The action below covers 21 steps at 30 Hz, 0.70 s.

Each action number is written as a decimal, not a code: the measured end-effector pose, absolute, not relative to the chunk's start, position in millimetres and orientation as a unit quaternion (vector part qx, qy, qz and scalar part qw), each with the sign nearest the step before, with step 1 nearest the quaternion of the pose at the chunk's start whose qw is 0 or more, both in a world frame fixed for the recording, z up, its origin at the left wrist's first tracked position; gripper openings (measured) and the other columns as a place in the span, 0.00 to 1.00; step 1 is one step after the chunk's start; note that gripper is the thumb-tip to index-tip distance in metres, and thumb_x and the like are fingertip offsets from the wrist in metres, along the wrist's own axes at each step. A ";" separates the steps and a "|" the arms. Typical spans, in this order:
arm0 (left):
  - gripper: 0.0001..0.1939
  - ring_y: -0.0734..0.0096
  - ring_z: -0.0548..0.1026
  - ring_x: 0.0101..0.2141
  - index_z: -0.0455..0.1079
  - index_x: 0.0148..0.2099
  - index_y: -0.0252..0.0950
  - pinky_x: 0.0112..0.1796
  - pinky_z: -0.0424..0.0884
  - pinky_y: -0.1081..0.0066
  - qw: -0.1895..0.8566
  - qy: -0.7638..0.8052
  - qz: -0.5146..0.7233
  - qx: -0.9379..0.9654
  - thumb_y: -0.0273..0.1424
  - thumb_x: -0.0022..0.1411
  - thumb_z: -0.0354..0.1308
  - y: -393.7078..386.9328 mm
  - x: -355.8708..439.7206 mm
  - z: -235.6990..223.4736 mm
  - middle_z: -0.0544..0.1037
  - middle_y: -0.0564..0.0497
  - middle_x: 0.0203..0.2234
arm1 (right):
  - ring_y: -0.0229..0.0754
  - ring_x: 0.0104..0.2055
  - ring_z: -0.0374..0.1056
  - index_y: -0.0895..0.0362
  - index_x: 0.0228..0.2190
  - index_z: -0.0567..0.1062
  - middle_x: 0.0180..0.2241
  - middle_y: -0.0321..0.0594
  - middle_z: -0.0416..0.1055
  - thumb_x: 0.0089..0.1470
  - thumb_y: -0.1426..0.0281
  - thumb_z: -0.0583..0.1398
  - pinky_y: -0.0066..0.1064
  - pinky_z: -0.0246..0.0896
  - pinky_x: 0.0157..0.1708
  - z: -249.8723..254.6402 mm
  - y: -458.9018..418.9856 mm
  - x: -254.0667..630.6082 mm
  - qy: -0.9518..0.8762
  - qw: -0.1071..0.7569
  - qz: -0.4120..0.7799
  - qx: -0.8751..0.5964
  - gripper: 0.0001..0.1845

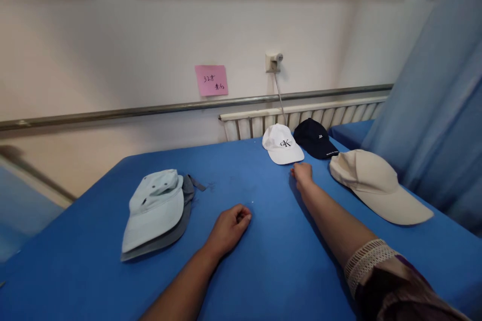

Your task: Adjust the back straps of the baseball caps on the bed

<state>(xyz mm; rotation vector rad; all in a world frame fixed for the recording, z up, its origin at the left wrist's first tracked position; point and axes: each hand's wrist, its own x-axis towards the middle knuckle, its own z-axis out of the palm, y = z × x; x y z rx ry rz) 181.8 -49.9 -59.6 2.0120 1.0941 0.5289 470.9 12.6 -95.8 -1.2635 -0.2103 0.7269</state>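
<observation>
My left hand [229, 228] rests on the blue cloth of the table [263, 261], fingers curled under, with nothing visible in it. To its left lies a pale blue hat [154, 205] stacked on a grey one [176, 230]. My right hand [302, 174] reaches far forward, fingers bunched, just short of the brim of a white cap [281, 144]. Whether it touches the brim I cannot tell. A navy cap [314, 138] sits beside the white one, and a beige cap [376, 185] lies right of my forearm.
A white radiator [301, 118] and a metal rail [150, 109] run along the wall behind the table. A pink note [211, 80] and a wall socket with a cable [273, 61] hang above. A blue curtain [437, 100] stands at the right.
</observation>
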 end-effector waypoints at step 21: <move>0.32 0.41 0.56 0.61 0.63 0.59 0.33 0.57 0.54 0.47 -0.078 0.677 0.243 0.690 0.33 0.53 0.63 -68.5 89.7 -21.8 0.62 0.36 0.61 | 0.36 0.26 0.68 0.59 0.29 0.76 0.28 0.38 0.75 0.42 0.70 0.66 0.27 0.60 0.26 -92.3 -91.7 359.1 -0.446 0.497 0.581 -0.466 0.08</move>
